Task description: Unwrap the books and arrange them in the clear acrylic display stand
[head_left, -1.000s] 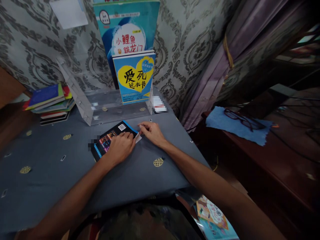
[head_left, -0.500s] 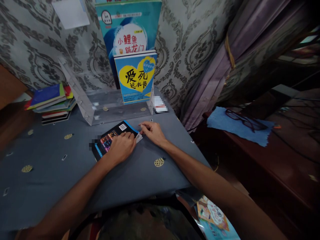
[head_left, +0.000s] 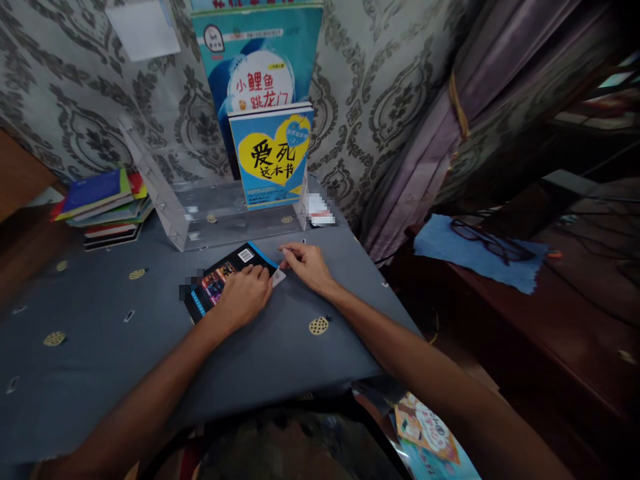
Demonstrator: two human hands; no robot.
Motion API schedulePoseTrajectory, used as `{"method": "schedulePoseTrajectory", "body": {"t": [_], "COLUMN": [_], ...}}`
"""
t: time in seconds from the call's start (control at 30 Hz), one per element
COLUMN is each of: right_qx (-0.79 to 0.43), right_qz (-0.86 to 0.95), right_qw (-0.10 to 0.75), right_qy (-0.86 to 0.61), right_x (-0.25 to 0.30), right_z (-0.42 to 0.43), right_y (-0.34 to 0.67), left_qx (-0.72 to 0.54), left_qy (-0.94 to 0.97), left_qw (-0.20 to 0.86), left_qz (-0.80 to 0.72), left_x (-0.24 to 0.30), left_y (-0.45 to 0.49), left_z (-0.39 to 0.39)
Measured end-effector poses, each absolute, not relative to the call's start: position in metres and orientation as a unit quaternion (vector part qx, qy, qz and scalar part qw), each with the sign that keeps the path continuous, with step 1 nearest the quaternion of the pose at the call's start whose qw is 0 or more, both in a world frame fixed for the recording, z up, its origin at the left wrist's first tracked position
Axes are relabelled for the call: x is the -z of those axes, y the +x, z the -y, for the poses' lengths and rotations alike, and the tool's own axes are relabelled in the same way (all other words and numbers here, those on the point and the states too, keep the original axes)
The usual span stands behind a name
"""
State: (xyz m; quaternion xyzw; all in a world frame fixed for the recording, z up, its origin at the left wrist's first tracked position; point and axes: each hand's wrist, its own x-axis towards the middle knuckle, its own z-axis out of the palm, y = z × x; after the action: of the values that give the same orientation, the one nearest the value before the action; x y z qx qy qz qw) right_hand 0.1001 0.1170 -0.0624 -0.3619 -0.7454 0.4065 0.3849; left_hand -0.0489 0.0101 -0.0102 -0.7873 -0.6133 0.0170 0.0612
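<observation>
A dark paperback book (head_left: 215,283) with a blue edge and a barcode lies flat on the grey tablecloth in front of me. My left hand (head_left: 243,297) rests on its lower right part, fingers curled against the cover. My right hand (head_left: 306,267) lies just to the right, its fingertips at the book's corner. A small white tab (head_left: 278,278) sticks out from that corner, partly hidden by my hands. I cannot tell whether my right fingers pinch it.
A transparent acrylic stand (head_left: 210,217) holds upright blue books against the patterned wall. Several books lie stacked (head_left: 103,207) at the far left of the grey tablecloth (head_left: 100,353). Glasses sit on a blue cloth (head_left: 480,257) on dark wooden furniture at right, beyond the table's edge.
The whole view has drifted slightly. My hands and the book keep the same places relative to each other.
</observation>
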Motion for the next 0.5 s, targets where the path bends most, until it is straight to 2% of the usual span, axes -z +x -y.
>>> {"method": "schedulePoseTrajectory", "body": {"t": [0.27,0.37,0.5], "right_qx": [-0.393,-0.366,-0.238], "right_qz": [0.741,0.781,0.871], "right_qw": [0.412,0.367,0.276], "right_qy": [-0.356,-0.349,-0.329], "right_x": [0.053,0.052,0.049], "right_z": [-0.11,-0.107,-0.105], "right_y": [0.102,0.102,0.103], "left_qx": [-0.046,-0.049,-0.036], "left_qy": [-0.786,-0.784,-0.784], "left_qw": [0.058,0.058,0.053], "left_qz": [0.613,0.616,0.617], "left_x": [0.012,0.014,0.016], "left_y": [-0.048,-0.048,-0.047], "left_z": [-0.009,-0.009,-0.009]}}
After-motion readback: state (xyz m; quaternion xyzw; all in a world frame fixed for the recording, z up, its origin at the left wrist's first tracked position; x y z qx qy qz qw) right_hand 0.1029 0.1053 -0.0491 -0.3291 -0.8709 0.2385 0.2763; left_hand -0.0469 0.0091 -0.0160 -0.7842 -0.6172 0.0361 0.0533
